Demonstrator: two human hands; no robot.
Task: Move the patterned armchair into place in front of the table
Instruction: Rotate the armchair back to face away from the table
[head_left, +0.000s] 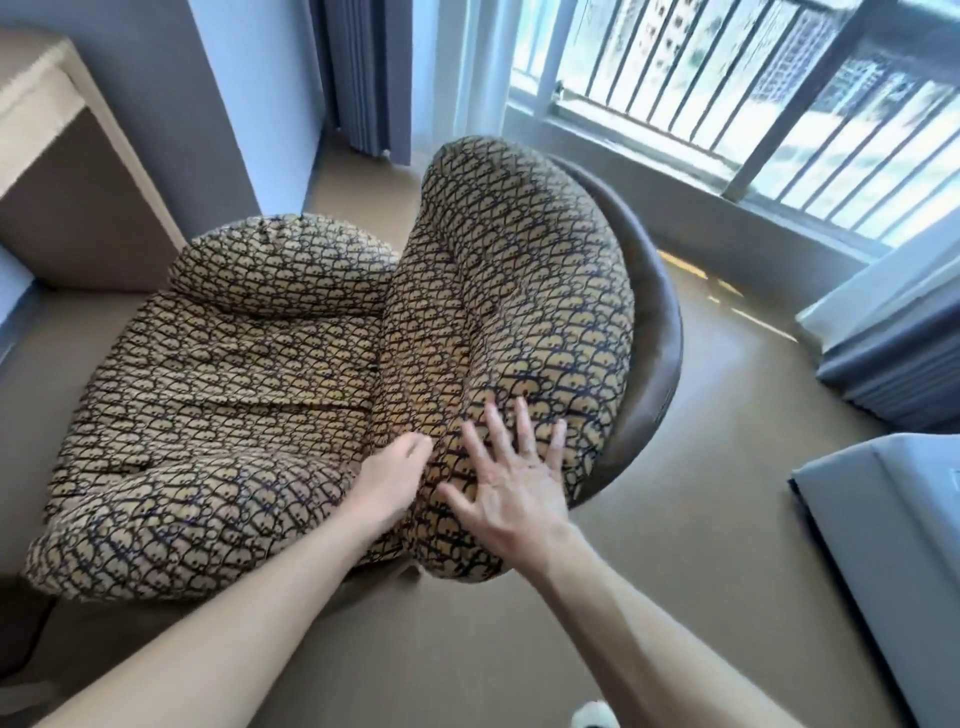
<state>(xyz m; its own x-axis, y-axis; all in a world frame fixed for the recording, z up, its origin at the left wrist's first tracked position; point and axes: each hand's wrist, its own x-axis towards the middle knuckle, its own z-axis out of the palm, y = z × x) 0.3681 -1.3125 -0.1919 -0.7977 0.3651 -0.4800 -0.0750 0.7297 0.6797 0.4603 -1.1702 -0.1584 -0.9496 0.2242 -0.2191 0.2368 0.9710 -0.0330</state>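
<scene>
The patterned armchair (249, 374) fills the middle of the view, with tan and black padded cushions on a dark brown curved shell (660, 332). Its seat opens toward the wooden table (47, 104) at the upper left. My left hand (389, 473) grips the near end of the backrest cushion, thumb side on the fabric, fingers tucked out of sight into the fold. My right hand (511, 478) lies flat on the same cushion with its fingers spread.
A grey curtain (363, 78) hangs at the back beside a window with railing bars (727, 93). Grey furniture (898, 561) stands at the right edge, with another grey piece (893, 358) behind it. Tan floor (701, 571) lies bare around the chair.
</scene>
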